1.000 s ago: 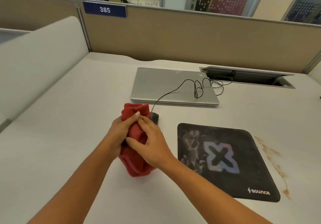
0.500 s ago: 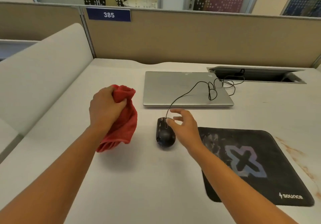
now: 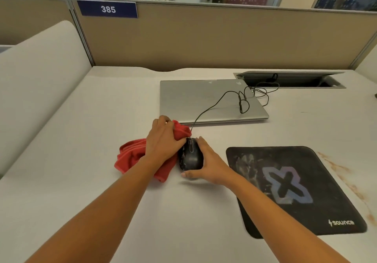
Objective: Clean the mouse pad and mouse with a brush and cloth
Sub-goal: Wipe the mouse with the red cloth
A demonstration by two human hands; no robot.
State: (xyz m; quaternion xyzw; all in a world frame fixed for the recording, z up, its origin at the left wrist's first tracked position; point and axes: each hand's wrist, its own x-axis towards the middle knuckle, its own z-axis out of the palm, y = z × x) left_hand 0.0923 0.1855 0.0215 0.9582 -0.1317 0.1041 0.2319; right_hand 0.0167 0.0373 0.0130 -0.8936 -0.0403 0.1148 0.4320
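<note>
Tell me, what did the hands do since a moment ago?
The left hand swung the cloth down and right, against the mouse. The right hand, before just touching the mouse's front, now grips its side. The mouse, pad and laptop stayed put.

One head-worn wide-angle view looks forward and down from close above the tabletop (image 3: 85,181), both forearms reaching in from the bottom edge toward the partition (image 3: 204,38) beyond.

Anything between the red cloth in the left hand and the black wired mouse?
Nothing visible. The left hand holds the bunched red cloth directly against the left side of the black wired mouse. The right hand grips the mouse's right side and rear, away from the cloth.
</note>
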